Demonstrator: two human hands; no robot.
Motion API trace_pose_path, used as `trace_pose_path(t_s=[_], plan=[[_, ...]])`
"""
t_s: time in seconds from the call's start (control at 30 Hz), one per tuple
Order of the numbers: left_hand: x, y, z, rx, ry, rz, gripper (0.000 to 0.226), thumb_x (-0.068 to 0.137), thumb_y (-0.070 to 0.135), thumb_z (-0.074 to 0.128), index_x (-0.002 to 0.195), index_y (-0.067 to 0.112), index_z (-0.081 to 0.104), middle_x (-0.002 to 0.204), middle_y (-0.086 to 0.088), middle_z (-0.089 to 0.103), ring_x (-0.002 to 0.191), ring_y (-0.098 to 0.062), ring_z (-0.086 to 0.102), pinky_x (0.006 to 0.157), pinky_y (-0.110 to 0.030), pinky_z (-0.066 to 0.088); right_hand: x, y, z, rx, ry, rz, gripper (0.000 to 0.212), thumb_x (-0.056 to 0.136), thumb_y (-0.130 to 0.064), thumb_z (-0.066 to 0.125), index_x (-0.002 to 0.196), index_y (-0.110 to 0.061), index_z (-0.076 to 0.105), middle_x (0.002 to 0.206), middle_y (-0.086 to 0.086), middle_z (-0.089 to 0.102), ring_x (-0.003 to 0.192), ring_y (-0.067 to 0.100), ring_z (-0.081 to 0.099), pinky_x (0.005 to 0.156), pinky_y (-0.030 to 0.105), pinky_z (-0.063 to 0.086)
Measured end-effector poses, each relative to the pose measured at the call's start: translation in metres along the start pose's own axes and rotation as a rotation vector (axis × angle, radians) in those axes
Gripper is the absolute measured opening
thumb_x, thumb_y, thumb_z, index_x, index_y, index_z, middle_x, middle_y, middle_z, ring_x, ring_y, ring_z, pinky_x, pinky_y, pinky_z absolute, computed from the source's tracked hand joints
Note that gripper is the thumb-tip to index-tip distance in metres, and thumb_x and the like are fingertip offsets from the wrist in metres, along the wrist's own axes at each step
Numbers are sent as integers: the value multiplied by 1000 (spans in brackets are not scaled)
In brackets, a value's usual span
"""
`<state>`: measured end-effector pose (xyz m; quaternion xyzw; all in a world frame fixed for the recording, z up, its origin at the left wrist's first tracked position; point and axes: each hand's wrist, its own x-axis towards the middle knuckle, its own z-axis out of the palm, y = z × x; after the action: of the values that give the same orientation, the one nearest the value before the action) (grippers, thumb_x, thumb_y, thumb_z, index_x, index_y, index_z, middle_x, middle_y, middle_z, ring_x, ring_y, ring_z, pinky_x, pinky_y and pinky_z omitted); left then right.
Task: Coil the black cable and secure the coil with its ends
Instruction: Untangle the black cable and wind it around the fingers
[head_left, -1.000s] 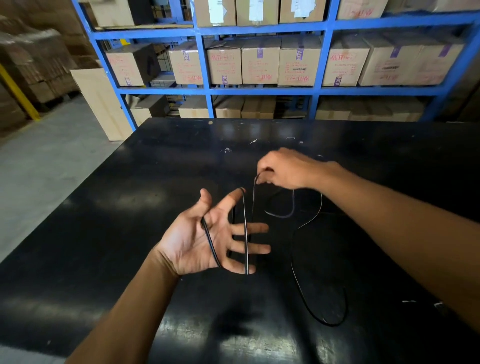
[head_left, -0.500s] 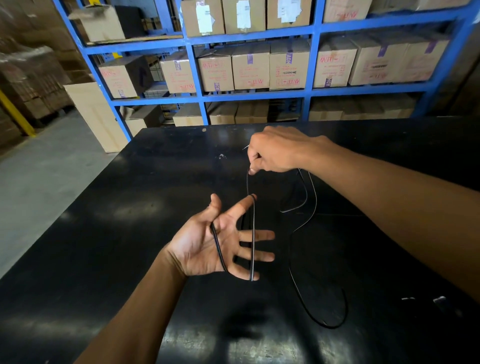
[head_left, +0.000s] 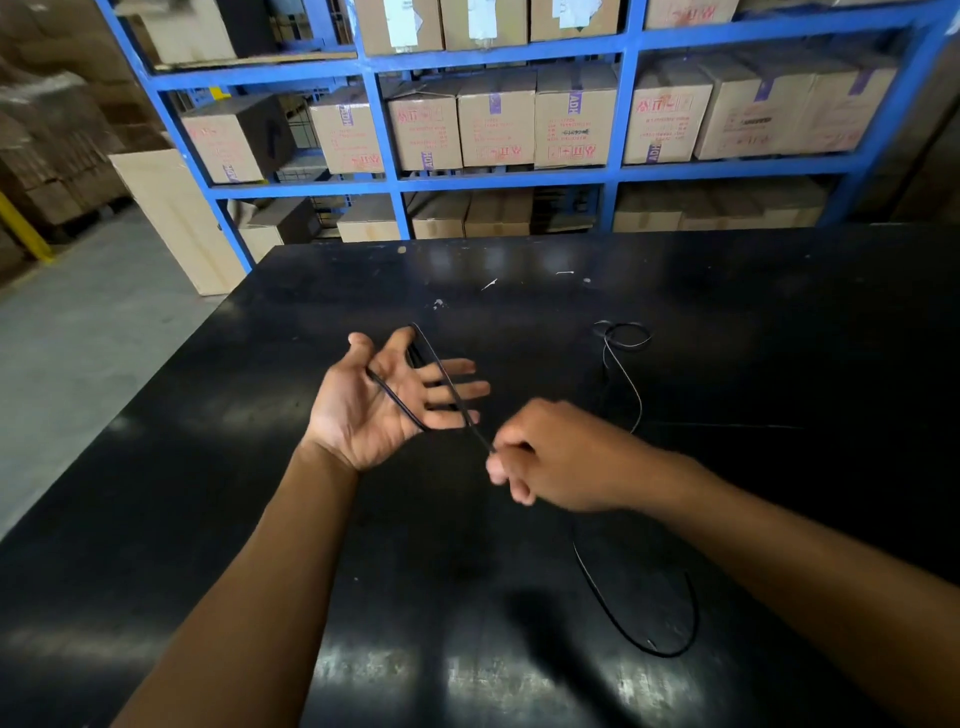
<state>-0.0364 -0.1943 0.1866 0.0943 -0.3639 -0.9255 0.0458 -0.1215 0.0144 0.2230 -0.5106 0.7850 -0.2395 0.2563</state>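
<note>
A thin black cable (head_left: 618, 610) lies partly loose on the black table (head_left: 208, 493). My left hand (head_left: 387, 402) is held palm up over the table with fingers spread, and loops of the cable run around it, across the palm and over the fingers. My right hand (head_left: 550, 457) sits just right of and nearer than the left, fingers pinched on the cable strand that comes off the left hand's fingers. The loose part trails under my right forearm into a curve at the lower right and a small curl at the far right (head_left: 623, 335).
A blue shelf rack (head_left: 395, 182) filled with cardboard boxes (head_left: 496, 124) stands behind the table's far edge. A tall pale box (head_left: 176, 218) stands on the grey floor (head_left: 67, 332) to the left. Small white specks dot the table's far part.
My right hand has swung from beyond the left hand down to its near right side, drawing the cable over the left fingers. The loose cable has shifted, with a curl now lying far right.
</note>
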Motion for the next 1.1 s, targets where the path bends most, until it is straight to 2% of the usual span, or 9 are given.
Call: trace_pose_path(t_s=[0.07,0.27,0.4,0.5,0.6,0.7,0.83,1.03,1.1], plan=[[1,3,-3,-9,-20,8,75,89,74,7,154,37,1,139,-41,44,123,-65,44,89,-77,41,-4,12,16,72,-21,1,24,87,-21,54,72,-14,70,66,0,75,61,3,68,65,24,53],[-2,-1,8,-76,-210,-98,76,88,75,13,153,38,7,150,-40,29,133,-64,30,95,-79,34,12,40,36,120,-43,-12,26,86,-27,55,74,-13,73,79,-1,77,75,13,70,78,34,54],[-14,-8,17,-157,-350,-220,74,90,75,19,154,40,9,157,-37,10,138,-64,12,98,-80,24,37,56,18,-89,-25,-3,18,87,-28,60,84,-16,73,85,6,75,83,23,69,78,36,53],[-25,-16,23,-180,-414,-310,73,89,74,23,153,39,17,156,-36,10,139,-62,8,99,-79,24,62,61,-13,-350,29,-23,15,88,-26,57,92,-24,71,91,7,75,88,30,68,75,34,49],[-31,-26,28,-116,-450,-383,76,87,75,23,152,37,25,157,-33,14,140,-60,10,99,-75,30,82,54,-57,-522,86,-62,14,90,-34,60,95,-26,71,90,2,74,89,26,67,72,33,46],[-31,-34,32,-17,-409,-423,75,83,76,24,151,44,23,156,-31,24,139,-60,19,96,-71,38,94,36,-91,-628,85,-97,15,88,-39,64,90,-26,72,83,-5,72,80,17,66,78,37,49],[-25,-44,30,15,-411,-465,74,83,76,29,150,48,20,157,-29,25,139,-60,21,96,-69,40,105,13,-117,-780,167,-172,11,86,-31,68,79,-23,72,62,-18,59,65,9,58,79,36,43],[-6,-41,10,6,-238,-410,77,84,78,25,152,45,14,152,-32,34,131,-62,36,94,-73,38,93,-2,-129,-706,227,-87,12,84,-31,72,77,-21,70,65,-11,60,61,8,55,52,27,37],[3,-35,3,9,-160,-348,77,84,78,21,153,44,13,149,-34,37,126,-63,42,92,-74,41,82,-9,-122,-634,241,-73,13,84,-30,73,75,-20,70,68,-10,63,64,11,59,53,28,42]])
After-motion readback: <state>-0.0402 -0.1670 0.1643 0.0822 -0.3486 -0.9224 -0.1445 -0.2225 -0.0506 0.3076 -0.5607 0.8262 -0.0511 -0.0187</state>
